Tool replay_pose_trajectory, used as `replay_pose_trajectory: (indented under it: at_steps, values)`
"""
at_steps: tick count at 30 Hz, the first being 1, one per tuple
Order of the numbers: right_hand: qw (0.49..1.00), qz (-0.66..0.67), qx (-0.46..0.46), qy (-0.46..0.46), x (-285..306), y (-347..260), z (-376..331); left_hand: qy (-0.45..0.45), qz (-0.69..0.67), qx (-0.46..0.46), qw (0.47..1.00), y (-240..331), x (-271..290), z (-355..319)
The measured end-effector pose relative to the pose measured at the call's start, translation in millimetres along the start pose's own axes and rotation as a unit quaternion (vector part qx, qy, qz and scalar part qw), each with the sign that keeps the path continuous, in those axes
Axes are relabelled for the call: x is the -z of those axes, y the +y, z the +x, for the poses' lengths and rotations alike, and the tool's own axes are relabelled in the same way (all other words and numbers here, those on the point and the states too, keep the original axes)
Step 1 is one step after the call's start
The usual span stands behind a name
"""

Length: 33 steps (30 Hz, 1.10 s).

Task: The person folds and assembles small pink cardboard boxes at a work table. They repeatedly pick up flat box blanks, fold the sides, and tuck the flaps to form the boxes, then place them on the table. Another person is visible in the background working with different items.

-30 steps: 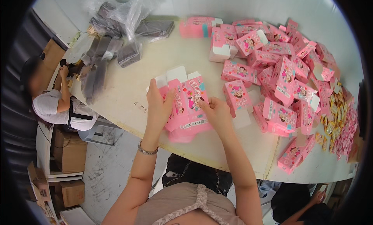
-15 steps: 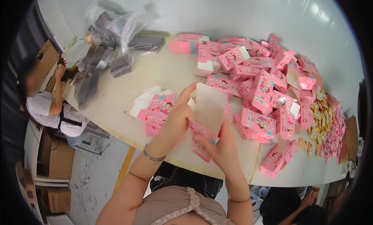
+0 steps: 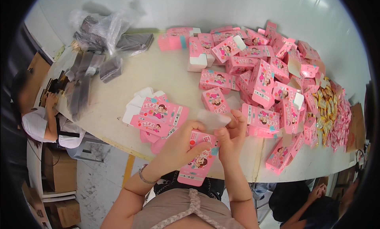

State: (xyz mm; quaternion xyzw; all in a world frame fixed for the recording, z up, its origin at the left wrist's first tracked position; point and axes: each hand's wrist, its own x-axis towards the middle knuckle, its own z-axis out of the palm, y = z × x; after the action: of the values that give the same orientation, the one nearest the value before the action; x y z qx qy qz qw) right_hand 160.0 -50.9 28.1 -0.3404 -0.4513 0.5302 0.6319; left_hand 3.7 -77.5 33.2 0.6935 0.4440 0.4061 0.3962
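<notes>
Hands and pink carton (image 3: 194,171) at the near edge of the table (image 3: 107,106), seen from above; the carton is held in front of the torso, tilted, its lower end projecting past the table edge; L hand (image 3: 183,145) is closed round the carton's upper L side, thumb across the printed face, other fingers mostly hidden; R hand (image 3: 231,140) is half open, fingers bent, thumb at the upper R corner beside a pale flap (image 3: 215,119); whether it pinches the flap or merely touches it, can't tell. Handling (judged): thin card, prob. v. light; stiff along creases, soft mid-panel, so easily dented; printed face perhaps slightly slick; best held by the long side edges nr. the folds, w/ light thumb pressure, flap taken close to its crease lest it bend or tear. Surroundings: flat cartons (image 3: 164,114) overlap just L of the L hand; a heap of formed boxes (image 3: 261,82) lies beyond and R of the R hand; yellow sachets (image 3: 326,106) and pink sachets (image 3: 340,126) lie at far R.
</notes>
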Motion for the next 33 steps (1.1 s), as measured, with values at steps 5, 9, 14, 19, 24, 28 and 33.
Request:
replay_pose_trajectory:
  at_steps: [5, 9, 14, 19, 24, 28, 33]
  values:
    - [0.978, -0.007, -0.137, -0.154, 16, -24, 8, 0.074, -0.031, -0.015, 0.997, -8, -10, -7]
    - [0.983, -0.058, -0.087, -0.149, 14, -24, 0, 0.072, -0.056, -0.05, 0.995, 0, -5, -8]
    - [0.955, -0.128, -0.101, -0.249, 13, -38, -5, 0.085, -0.007, -0.037, 0.996, 3, 8, -22]
    - [0.906, -0.277, 0.034, -0.319, 0, -31, -15, 0.075, 0.0, -0.025, 0.997, -7, 16, -30]
    - [0.661, -0.745, -0.084, -0.043, 76, 5, 80, 0.316, 0.087, -0.043, 0.944, -6, 51, -39]
    - [0.787, -0.597, 0.106, -0.118, -2, 74, 62, 0.37, 0.103, 0.043, 0.922, -41, 77, -50]
    - [0.724, -0.648, 0.059, -0.231, -71, 58, 53, 0.347, 0.077, 0.13, 0.926, -42, 63, -73]
